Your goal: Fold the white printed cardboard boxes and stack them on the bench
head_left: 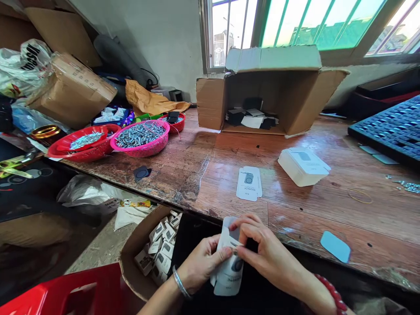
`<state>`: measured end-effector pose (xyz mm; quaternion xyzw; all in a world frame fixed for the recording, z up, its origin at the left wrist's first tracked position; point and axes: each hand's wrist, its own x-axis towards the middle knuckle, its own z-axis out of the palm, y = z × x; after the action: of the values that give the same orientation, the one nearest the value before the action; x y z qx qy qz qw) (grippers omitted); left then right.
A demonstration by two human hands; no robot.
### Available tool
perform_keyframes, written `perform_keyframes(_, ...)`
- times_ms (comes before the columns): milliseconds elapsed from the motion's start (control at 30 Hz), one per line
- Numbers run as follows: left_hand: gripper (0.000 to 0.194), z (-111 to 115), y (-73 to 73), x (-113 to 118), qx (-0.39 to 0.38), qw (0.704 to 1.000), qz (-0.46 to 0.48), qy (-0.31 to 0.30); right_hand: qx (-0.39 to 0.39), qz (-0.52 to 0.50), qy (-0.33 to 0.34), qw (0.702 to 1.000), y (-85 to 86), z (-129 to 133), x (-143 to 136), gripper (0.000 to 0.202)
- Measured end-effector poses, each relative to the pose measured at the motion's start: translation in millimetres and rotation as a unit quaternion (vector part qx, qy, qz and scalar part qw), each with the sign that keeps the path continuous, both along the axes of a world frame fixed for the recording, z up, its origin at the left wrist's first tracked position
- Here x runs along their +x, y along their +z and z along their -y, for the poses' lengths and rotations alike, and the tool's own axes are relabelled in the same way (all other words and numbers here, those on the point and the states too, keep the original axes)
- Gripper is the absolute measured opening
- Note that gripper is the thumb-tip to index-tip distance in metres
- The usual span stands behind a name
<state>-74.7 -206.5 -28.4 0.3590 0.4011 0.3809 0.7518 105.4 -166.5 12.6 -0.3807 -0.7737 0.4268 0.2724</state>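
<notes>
At the far left, a white plastic bag [34, 54] carries bold black capitals, too crumpled to read whole. Beside it a taped brown parcel [72, 89] bears print too faint to make out. On the desk [288, 201], a pink basket [141, 151] brims with small metal pieces. Below, on the near left, a brown carton [131, 271] contains small white boxes [164, 249] printed with a dark device; their lettering is too small to read. The left hand [200, 262] grips a white flattened box [226, 286] at the desk's near edge, its label reading "MAGNETIC" upside down. A matching blank [248, 183] lies farther off on the desk, also marked "MAGNETIC". The right hand [265, 245] pinches the held box's upper part between thumb and fingers. Farther right sits a stack of blanks [303, 168], its top print illegible, and nearer, a pale blue card [335, 246].
</notes>
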Motion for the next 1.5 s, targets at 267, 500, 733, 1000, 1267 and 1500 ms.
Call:
perform_keyframes(267, 0.043, -1, -3.0, -1, 0.012, 0.989, -0.033, 0.146, -0.173, -0.166, -0.151, 0.959, -43.9, 16, -18, 0.024)
perform_keyframes(500, 0.053, 4, -15.9, 10, 0.035, 0.938, -0.072, 0.336, -0.109, -0.127, -0.241, 0.956, -59.0, 27, -30, 0.032)
perform_keyframes(733, 0.055, 27, -37.8, 2, 0.025, 0.963, -0.033, 0.265, -0.125, -0.25, -0.242, 0.929, -82.3, 44, -25, 0.026)
perform_keyframes(1000, 0.058, 68, -58.2, -3, -0.008, 0.968, -0.03, 0.25, -0.233, -0.264, -0.176, 0.919, -99.0, 75, -10, 0.042)
perform_keyframes(1267, 0.047, 77, -54.1, -10, 0.02, 0.974, -0.076, 0.215, -0.235, -0.208, -0.174, 0.933, -94.1, 76, -14, 0.025)
perform_keyframes(1500, 0.053, 86, -46.7, -16, 0.017, 0.981, -0.085, 0.173, -0.218, -0.162, -0.109, 0.956, -88.3, 79, -9, 0.033)
